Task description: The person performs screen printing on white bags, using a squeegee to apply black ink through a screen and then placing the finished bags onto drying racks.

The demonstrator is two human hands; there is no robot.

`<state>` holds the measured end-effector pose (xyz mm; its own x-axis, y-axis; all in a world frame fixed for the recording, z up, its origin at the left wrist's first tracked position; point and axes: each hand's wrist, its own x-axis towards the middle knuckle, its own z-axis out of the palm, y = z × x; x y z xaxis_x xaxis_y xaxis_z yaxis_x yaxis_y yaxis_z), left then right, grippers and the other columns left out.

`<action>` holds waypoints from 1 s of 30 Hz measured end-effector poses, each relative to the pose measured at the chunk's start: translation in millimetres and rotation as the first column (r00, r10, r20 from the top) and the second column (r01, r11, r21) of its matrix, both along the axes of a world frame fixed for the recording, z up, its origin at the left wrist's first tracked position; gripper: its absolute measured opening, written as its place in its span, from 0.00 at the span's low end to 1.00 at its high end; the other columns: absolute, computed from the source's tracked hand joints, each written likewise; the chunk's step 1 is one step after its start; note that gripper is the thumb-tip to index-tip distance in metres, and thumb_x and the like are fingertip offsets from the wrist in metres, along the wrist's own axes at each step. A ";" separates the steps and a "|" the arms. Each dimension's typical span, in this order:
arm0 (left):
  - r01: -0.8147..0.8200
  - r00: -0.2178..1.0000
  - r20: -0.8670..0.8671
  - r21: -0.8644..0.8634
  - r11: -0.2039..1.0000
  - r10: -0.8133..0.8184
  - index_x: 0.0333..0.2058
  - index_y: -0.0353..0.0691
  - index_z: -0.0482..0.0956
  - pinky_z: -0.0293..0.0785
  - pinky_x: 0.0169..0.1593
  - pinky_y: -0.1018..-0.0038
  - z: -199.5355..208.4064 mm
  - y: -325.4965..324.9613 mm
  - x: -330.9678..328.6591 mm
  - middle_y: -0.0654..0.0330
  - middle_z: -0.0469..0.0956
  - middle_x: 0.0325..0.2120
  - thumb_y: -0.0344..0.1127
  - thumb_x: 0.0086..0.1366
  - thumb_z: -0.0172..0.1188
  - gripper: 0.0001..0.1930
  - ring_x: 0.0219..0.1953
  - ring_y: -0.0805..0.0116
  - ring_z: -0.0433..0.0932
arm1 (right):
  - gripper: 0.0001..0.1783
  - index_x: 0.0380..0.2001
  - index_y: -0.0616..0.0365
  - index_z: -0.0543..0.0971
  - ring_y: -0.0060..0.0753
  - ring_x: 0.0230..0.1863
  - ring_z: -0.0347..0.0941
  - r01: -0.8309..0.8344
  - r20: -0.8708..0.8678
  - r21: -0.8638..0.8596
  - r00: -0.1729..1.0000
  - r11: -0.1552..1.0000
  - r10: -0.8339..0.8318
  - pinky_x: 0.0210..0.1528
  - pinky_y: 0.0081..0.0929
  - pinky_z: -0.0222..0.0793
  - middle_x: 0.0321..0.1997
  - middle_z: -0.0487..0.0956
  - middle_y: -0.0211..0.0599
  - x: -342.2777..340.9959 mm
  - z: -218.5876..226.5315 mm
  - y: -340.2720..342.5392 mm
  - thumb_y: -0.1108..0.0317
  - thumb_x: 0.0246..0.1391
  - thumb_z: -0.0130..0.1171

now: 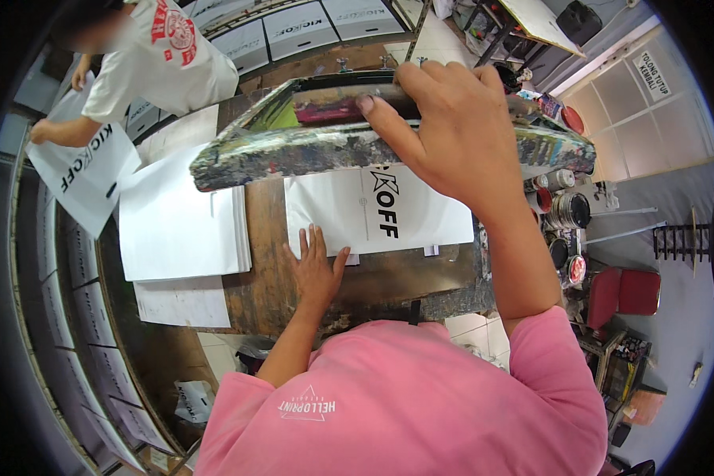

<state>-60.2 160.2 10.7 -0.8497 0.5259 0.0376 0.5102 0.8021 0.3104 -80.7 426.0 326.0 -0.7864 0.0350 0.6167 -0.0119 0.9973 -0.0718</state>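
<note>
My left hand (316, 268) lies flat, fingers spread, on the near left edge of a white printed sheet or bag (309, 194) with black lettering. Above it a paint-stained screen-printing frame (254, 155) is tilted up, its near bar raised off the table. My right hand (460, 127) reaches over that bar and is closed around a wooden squeegee (325, 113) with dark red ink, thumb on the near side. The fingertips are partly hidden. The frame covers the far part of the sheet.
A stack of blank white sheets (182, 218) lies left on the worn table (266, 238). At far left a person (155, 71) holds a printed sheet (87, 163). Racks with printed sheets (103, 333) stand left and behind. Ink cans (570, 210) crowd the right side, near a red chair (623, 291).
</note>
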 end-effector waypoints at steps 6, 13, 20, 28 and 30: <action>-0.039 0.996 -0.055 0.458 0.888 0.072 0.64 0.32 0.75 0.75 0.62 0.57 89.7 57.9 -49.2 0.45 0.79 0.60 0.36 0.68 0.68 0.29 0.60 0.48 0.80 | 0.27 0.34 0.58 0.83 0.47 0.34 0.77 -0.017 0.012 0.018 1.000 1.000 0.017 0.44 0.42 0.62 0.29 0.80 0.39 -24.9 24.6 16.4 0.40 0.61 0.62; -0.174 0.982 0.043 0.569 0.804 0.181 0.63 0.33 0.77 0.85 0.41 0.65 95.8 11.6 -39.1 0.42 0.83 0.54 0.27 0.71 0.63 0.23 0.39 0.56 0.87 | 0.27 0.34 0.58 0.82 0.50 0.34 0.76 -0.047 -0.009 -0.008 0.999 0.999 0.047 0.44 0.44 0.62 0.30 0.81 0.43 -26.2 23.6 17.9 0.41 0.61 0.63; -0.552 0.785 0.604 0.582 0.597 0.137 0.67 0.38 0.75 0.79 0.40 0.73 18.3 -57.6 -41.1 0.45 0.83 0.56 0.30 0.75 0.61 0.24 0.37 0.69 0.83 | 0.28 0.34 0.58 0.83 0.51 0.39 0.79 0.016 0.052 -0.043 0.999 0.999 -0.013 0.55 0.49 0.65 0.32 0.83 0.43 -17.5 19.7 5.1 0.40 0.62 0.60; -0.522 0.770 0.112 0.678 0.518 0.629 0.66 0.36 0.74 0.78 0.47 0.68 -81.5 -46.1 -49.9 0.46 0.78 0.57 0.35 0.70 0.69 0.28 0.47 0.61 0.81 | 0.28 0.35 0.61 0.82 0.53 0.40 0.78 0.009 0.098 -0.044 0.995 0.999 -0.005 0.55 0.50 0.65 0.34 0.82 0.46 -7.8 18.2 -3.2 0.41 0.63 0.60; -0.605 0.646 0.002 0.610 0.511 0.763 0.65 0.34 0.73 0.78 0.47 0.66 -63.5 -46.3 -65.5 0.47 0.79 0.55 0.34 0.69 0.69 0.28 0.45 0.59 0.82 | 0.28 0.35 0.61 0.82 0.52 0.40 0.78 0.013 0.075 -0.024 0.997 1.000 -0.011 0.52 0.48 0.65 0.33 0.82 0.46 -5.0 14.0 -0.4 0.42 0.63 0.61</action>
